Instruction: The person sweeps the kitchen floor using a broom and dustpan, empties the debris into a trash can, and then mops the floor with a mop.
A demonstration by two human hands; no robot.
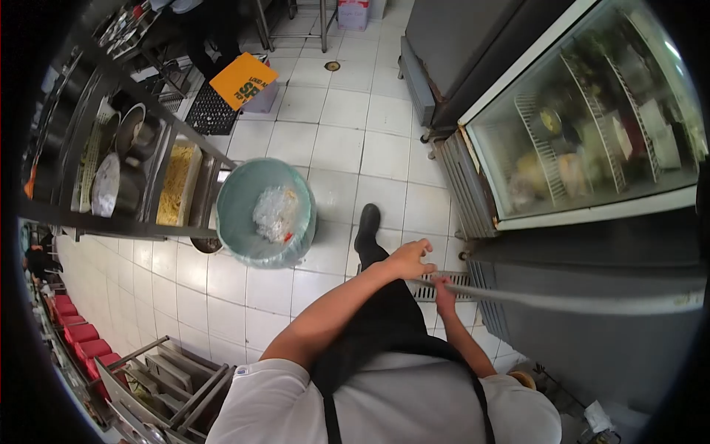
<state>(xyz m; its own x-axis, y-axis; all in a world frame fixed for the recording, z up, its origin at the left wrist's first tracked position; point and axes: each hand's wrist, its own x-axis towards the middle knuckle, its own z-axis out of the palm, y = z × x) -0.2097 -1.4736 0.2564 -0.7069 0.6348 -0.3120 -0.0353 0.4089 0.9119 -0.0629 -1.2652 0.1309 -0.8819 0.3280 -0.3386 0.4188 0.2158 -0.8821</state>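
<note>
Curled but spread, the fingers of my left hand (pixel 411 260) hold nothing. Just to its lower right, my right hand (pixel 444 293) is closed round a long grey pole (pixel 532 298) near one end. The pole runs to the right edge of the view, and its far end is cut off. Below both hands is a floor drain grate (pixel 452 286). A black boot (pixel 368 226) of mine stands on the tiles, ahead of my black apron (pixel 377 314).
A green-lined bin (pixel 231 214) with clear plastic inside stands ahead left, beside metal shelves (pixel 126 227) with pans. A glass-door fridge (pixel 592 214) is at right. An orange sign (pixel 242 80), a black mat (pixel 211 111) and a person's dark-clothed legs (pixel 200 44) are farther off.
</note>
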